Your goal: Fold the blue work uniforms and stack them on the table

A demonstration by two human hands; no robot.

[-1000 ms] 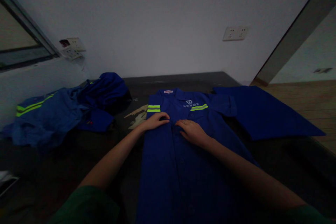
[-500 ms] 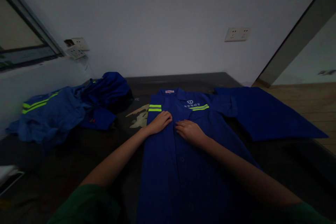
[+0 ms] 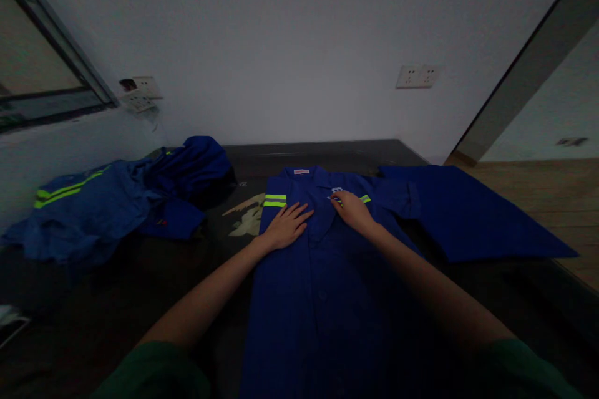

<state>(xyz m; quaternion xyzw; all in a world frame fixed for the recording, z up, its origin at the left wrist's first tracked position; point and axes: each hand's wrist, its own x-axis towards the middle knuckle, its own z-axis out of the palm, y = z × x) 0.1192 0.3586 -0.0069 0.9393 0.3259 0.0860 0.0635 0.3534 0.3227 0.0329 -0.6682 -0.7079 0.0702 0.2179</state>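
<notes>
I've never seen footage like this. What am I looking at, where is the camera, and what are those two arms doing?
No machine here: a camera worn on a person's head looks forward and down, so the arms are that person's own. A blue work shirt with yellow reflective stripes lies spread on a dark table. The left hand rests flat on its chest; the right hand presses beside the collar, near the printed logo. Neither hand grips anything. A heap of similar blue clothes lies on the left. Wall sockets sit behind.
</notes>
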